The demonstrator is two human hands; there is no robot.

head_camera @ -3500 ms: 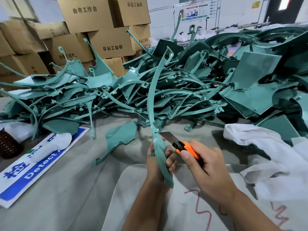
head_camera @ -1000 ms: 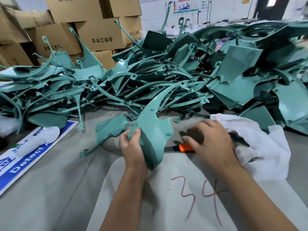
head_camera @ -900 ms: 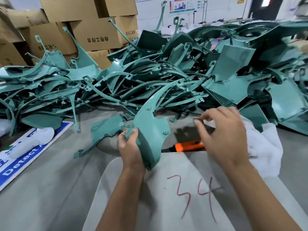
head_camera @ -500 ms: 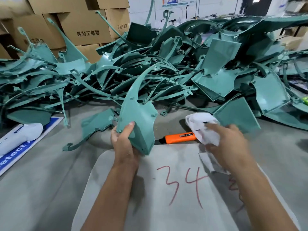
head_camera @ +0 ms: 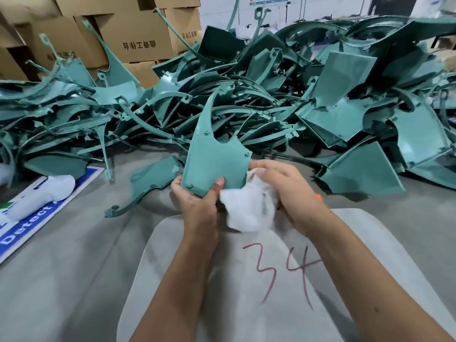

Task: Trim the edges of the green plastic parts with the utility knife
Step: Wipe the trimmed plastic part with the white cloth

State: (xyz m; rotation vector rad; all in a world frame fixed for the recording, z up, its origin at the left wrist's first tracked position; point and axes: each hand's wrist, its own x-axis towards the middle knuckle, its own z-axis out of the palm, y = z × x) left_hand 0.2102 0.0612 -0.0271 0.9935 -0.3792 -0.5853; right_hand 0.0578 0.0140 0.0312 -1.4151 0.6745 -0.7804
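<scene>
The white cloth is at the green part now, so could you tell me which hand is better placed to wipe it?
Right hand: it grips the white cloth against the green part; the left hand holds that part's lower edge.

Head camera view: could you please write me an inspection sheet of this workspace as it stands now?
Surface: grey table; pale mat marked 34 in red.
Job's things: green part held upright; utility knife barely visible behind the right wrist.
Clutter: heap of green parts; blue-and-white sign.
Hands: left hand grips the part's lower edge; right hand holds a white cloth against it.
Cables: nothing seen.
Surroundings: stacked cardboard boxes.
</scene>
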